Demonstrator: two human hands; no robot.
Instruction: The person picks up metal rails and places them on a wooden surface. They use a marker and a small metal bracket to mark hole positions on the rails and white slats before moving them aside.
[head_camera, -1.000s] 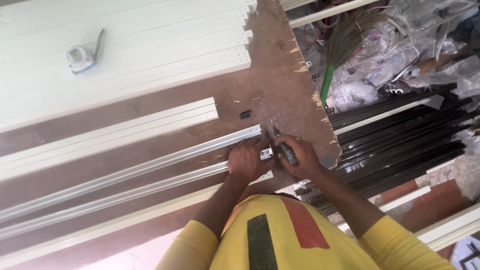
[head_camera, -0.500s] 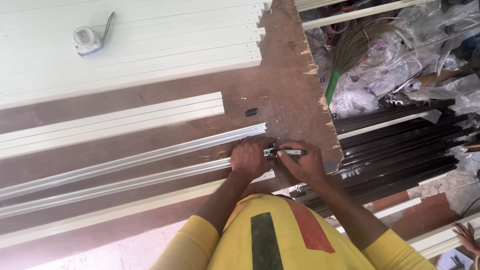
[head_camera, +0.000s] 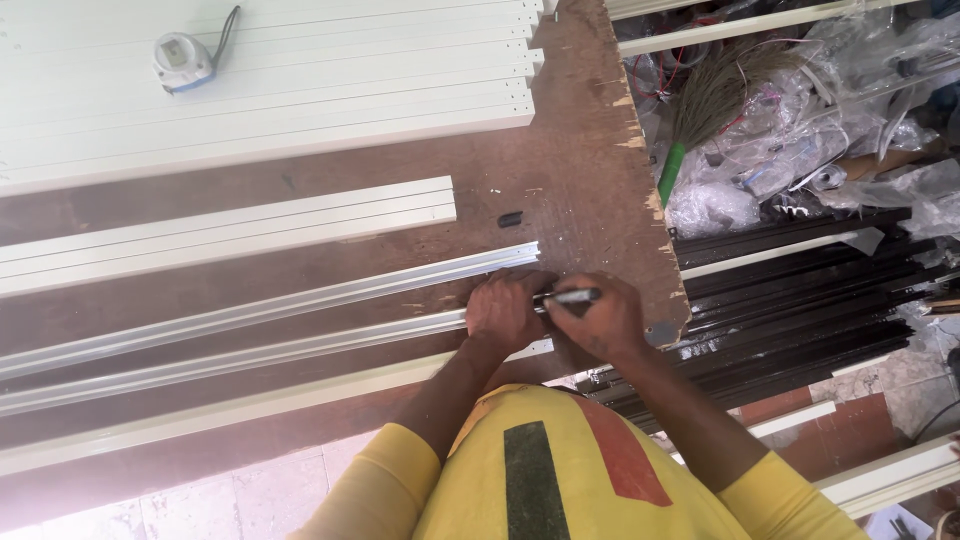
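Note:
My left hand (head_camera: 505, 310) presses down on the end of a silvery metal channel (head_camera: 250, 355) lying on the brown wooden table (head_camera: 580, 180). My right hand (head_camera: 600, 320) holds a black marker (head_camera: 570, 297) level, its tip pointing left at the channel's end beside my left hand. A second silvery channel (head_camera: 300, 300) lies just beyond. A small black cap (head_camera: 511, 218) rests on the table farther off.
Cream profiles (head_camera: 220, 230) lie in stacks across the table, with a tape measure (head_camera: 182, 62) on the far stack. Black profiles (head_camera: 800, 290) lie to the right below the table edge. A green-handled broom (head_camera: 700, 120) and plastic wrapping (head_camera: 830, 130) are beyond them.
The marker went from upright to lying level in my right hand. Both hands stayed at the channel's end while the view shifted slightly.

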